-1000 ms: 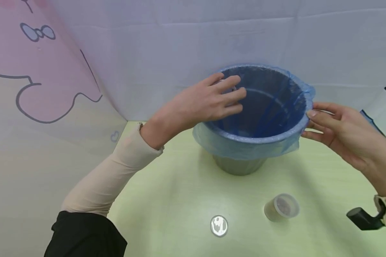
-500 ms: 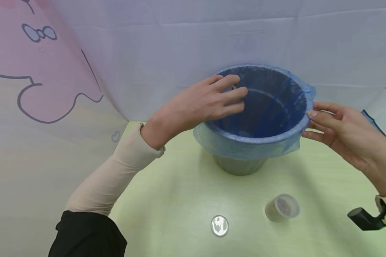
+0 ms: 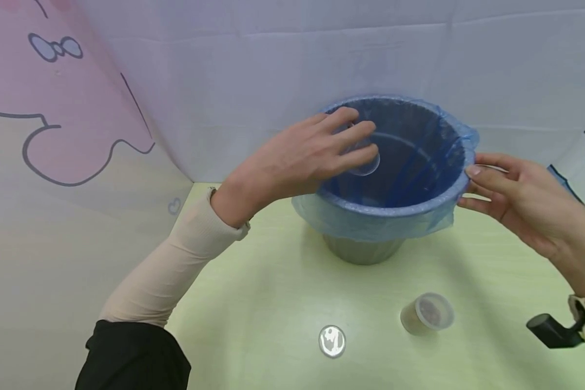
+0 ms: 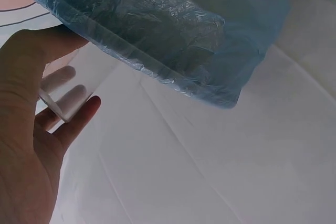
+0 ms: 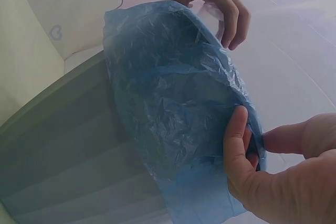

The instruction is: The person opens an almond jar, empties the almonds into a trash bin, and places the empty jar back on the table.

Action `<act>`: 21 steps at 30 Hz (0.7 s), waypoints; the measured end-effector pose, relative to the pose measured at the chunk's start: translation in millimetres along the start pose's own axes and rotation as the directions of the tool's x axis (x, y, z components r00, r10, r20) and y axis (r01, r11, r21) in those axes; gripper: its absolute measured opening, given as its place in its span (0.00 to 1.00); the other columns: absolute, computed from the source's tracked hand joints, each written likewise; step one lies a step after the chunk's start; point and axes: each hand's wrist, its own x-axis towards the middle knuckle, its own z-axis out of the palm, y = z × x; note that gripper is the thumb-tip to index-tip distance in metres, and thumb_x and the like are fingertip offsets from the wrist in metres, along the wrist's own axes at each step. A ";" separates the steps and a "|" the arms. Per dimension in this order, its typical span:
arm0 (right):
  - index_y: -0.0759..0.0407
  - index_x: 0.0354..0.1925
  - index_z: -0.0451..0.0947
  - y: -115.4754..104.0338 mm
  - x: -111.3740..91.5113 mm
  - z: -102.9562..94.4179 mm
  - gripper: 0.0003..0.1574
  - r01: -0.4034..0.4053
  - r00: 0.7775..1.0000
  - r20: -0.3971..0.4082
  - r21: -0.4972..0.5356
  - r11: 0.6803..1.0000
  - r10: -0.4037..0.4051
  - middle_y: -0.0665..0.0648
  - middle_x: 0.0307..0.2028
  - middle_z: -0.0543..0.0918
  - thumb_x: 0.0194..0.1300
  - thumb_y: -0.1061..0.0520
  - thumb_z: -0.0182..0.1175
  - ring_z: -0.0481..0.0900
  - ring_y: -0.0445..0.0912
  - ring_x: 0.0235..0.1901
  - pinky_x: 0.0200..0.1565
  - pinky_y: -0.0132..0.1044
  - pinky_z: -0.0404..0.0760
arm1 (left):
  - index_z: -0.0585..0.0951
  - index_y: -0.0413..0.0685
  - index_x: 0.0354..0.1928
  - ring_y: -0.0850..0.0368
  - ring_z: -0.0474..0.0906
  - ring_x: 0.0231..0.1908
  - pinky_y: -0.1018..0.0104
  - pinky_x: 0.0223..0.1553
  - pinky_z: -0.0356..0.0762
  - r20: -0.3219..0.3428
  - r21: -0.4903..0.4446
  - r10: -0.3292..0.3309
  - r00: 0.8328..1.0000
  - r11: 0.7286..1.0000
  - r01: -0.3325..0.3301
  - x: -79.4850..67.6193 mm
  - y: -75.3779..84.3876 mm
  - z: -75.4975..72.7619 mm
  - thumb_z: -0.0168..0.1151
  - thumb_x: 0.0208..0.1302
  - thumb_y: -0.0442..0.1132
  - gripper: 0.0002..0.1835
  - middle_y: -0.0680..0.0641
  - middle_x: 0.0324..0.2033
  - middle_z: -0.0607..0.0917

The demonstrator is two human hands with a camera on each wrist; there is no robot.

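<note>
My left hand (image 3: 307, 151) grips a clear plastic cup (image 3: 365, 166) over the left part of the bin's mouth. In the left wrist view the see-through cup (image 4: 86, 74) sits tilted between thumb and fingers, partly hidden behind the bin bag's edge. The grey bin (image 3: 363, 252) stands upright, lined with a thin blue bag (image 3: 370, 230) folded down over its rim. At the right side of the rim, my right hand (image 3: 521, 200) pinches bag and edge between thumb and fingers. The right wrist view shows this pinch on the bag (image 5: 168, 98) closely.
A translucent tub (image 3: 427, 314) with something brownish inside stands on the pale green table (image 3: 253, 336), in front of the bin. To its left lies a small shiny round disc (image 3: 332, 341). A white sheet (image 3: 253, 81) hangs close behind the bin.
My left hand has turned slightly, and its fingers have shifted. The cup's round edge now shows below them inside the bin's mouth. The right hand keeps its place on the rim.
</note>
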 end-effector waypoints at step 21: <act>0.59 0.72 0.58 0.9 0.0 0.4 0.26 -0.001 1.000 0.001 0.008 1.000 0.001 0.48 0.56 0.86 0.81 0.65 0.49 0.88 0.44 0.48 0.44 0.38 0.89 | 0.76 0.47 0.60 0.42 0.72 0.61 0.56 0.53 0.80 -0.092 0.030 0.010 0.996 1.000 -0.008 -2.1 3.4 -4.0 0.34 0.75 0.20 0.25 0.42 0.63 0.78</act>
